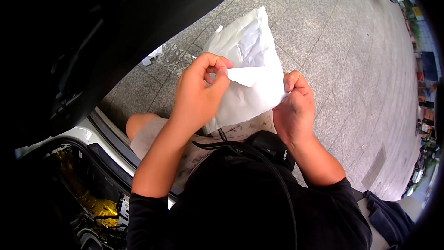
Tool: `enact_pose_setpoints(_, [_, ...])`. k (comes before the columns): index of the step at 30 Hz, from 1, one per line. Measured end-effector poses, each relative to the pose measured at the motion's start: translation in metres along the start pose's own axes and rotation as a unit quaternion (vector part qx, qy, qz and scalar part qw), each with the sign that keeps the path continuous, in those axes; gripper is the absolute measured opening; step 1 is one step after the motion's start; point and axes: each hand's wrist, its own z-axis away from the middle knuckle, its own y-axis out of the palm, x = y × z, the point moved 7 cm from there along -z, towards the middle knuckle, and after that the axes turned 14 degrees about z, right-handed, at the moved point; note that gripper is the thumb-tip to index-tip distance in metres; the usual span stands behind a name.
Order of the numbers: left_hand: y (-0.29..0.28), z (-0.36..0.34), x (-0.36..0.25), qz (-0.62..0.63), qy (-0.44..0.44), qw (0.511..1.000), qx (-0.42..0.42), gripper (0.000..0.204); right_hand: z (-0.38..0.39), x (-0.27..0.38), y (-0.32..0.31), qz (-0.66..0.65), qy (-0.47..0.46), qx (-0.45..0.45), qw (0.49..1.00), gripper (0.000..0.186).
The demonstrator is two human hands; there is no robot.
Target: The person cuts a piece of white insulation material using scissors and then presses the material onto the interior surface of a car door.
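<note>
A crumpled white bag (pixel 249 95), pale and paper-like, is held up in front of my lap. My left hand (pixel 202 85) is closed over its left side, thumb and forefinger pinching a white paper flap (pixel 245 75) that lifts off the bag's face. Above the flap the surface looks greyer and wrinkled. My right hand (pixel 296 104) grips the bag's right edge between thumb and bent fingers. What is inside the bag, if anything, is hidden.
Grey stone paving (pixel 342 65) spreads ahead and to the right. A dark panel (pixel 115 32) overhangs at the upper left, with a white vehicle body edge (pixel 78 134) below it. White scraps (pixel 152 55) lie on the paving. A black cable (pixel 277 171) crosses my torso.
</note>
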Motion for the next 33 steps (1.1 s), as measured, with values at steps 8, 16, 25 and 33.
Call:
enact_pose_setpoints(8, [0.0,-0.045,0.052,0.187,-0.046,0.979,-0.071,0.016,0.008,-0.01,-0.056,0.009,0.038,-0.058,0.998,0.012])
enact_pose_setpoints(16, [0.006,-0.069,0.062,0.244,-0.045,0.955,-0.161,0.017,0.012,-0.014,-0.062,0.055,0.119,-0.045,0.99,0.059])
enact_pose_setpoints(25, [0.051,-0.063,0.036,-0.185,0.059,0.979,0.065,0.026,-0.001,-0.036,-0.094,0.144,0.186,0.052,0.971,0.062])
enact_pose_setpoints(33, [0.064,-0.07,0.067,-0.311,0.021,0.94,0.139,0.033,-0.051,-0.041,-0.084,0.193,0.232,0.053,0.952,0.041])
